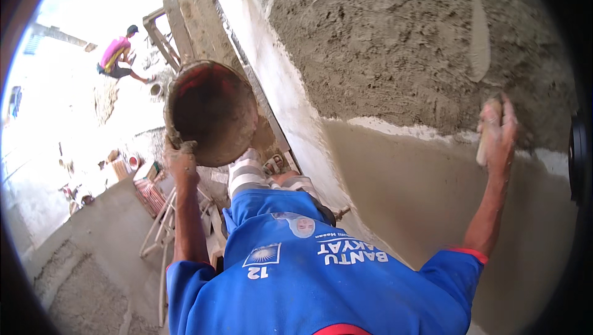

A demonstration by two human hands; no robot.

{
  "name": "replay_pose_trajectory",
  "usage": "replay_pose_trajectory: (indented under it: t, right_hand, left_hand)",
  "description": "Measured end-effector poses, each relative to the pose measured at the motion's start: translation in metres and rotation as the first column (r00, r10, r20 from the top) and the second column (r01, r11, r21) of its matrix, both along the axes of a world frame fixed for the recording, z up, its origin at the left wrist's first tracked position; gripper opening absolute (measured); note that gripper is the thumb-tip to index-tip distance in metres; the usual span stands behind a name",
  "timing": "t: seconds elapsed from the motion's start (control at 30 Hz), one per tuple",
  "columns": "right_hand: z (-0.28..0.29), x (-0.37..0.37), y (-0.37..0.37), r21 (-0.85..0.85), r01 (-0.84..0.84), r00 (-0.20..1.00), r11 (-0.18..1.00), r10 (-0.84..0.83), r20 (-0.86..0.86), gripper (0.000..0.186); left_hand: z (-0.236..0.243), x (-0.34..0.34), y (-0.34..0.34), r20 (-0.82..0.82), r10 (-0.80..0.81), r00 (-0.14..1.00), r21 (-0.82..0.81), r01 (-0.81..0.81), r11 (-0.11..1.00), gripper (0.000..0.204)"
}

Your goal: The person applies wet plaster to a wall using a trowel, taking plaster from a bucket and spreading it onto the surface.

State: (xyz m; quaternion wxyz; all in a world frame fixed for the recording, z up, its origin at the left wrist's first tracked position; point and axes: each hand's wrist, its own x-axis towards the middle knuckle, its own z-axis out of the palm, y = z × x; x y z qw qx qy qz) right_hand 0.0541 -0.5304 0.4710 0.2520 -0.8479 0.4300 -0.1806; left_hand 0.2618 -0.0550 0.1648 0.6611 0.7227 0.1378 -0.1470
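My left hand [181, 161] is closed on the near left edge of a round, mortar-caked bucket [244, 131]. The bucket is tilted so its dark inside shows, with a reddish patch near the top of the opening. Grey mortar coats my left fingers. On the right, my right hand [499, 128] is wrapped around a pale, narrow plastering tool [483, 150], seen mostly edge-on, at the wall. Its exact kind is partly hidden by my fingers. Rough wet plaster [395, 45] covers the wall above that hand. Smoother grey plaster [407, 193] lies below it, with a whitish strip between.
Mortar-covered planks [207, 20] on a wooden frame extend ahead, beyond the bucket. A person in a pink top [115, 51] crouches lower down at far left. Bricks [148, 196] and wooden poles [162, 230] lie below on the left. My sandalled foot [273, 163] is beside the wall.
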Motion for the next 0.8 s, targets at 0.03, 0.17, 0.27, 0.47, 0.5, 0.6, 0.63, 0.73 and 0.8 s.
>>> replay_pose_trajectory:
  t: [0.03,0.17,0.27,0.47,0.5,0.6,0.63,0.73,0.8]
  right_hand:
    - [-0.002,-0.007,0.018,0.043,0.002,0.998,0.999,0.0,-0.061,0.044]
    - [-0.078,-0.055,0.054,0.498,-0.093,0.95,0.862,0.226,-0.214,0.046]
    - [-0.144,-0.066,0.093,0.718,-0.249,0.836,0.651,0.518,-0.18,0.044]
    - [-0.179,-0.058,0.13,0.905,-0.136,0.911,0.404,0.409,-0.046,0.045]
    - [-0.173,-0.058,0.129,0.88,-0.158,0.939,0.449,0.343,-0.006,0.046]
    - [-0.145,-0.037,0.123,0.88,-0.115,0.957,0.461,0.289,-0.027,0.05]
    - [-0.139,-0.03,0.129,0.805,-0.163,0.948,0.571,0.317,-0.033,0.047]
    - [-0.155,-0.022,0.137,0.416,-0.424,0.839,0.804,0.522,-0.154,0.043]
    - [-0.176,-0.029,0.139,0.12,-0.548,0.793,0.828,0.559,-0.242,0.04]
  left_hand:
    - [0.005,-0.007,-0.003,0.021,-0.003,1.0,0.015,0.003,1.0,0.052]
    - [0.002,-0.029,-0.034,0.045,-0.122,0.992,-0.038,0.123,0.992,0.049]
    - [0.035,-0.05,-0.076,0.053,-0.212,0.976,-0.154,0.218,0.964,0.052]
    - [0.086,-0.069,-0.118,0.073,-0.395,0.916,-0.245,0.401,0.883,0.054]
    - [0.092,-0.074,-0.126,0.09,-0.405,0.91,-0.235,0.415,0.879,0.054]
    - [0.11,-0.082,-0.143,0.149,-0.406,0.902,-0.381,0.431,0.818,0.054]
    - [0.116,-0.085,-0.146,0.183,-0.446,0.876,-0.325,0.481,0.814,0.055]
    - [0.123,-0.085,-0.16,0.251,-0.539,0.804,-0.208,0.588,0.781,0.055]
    - [0.135,-0.086,-0.169,0.314,-0.605,0.732,-0.02,0.642,0.766,0.053]
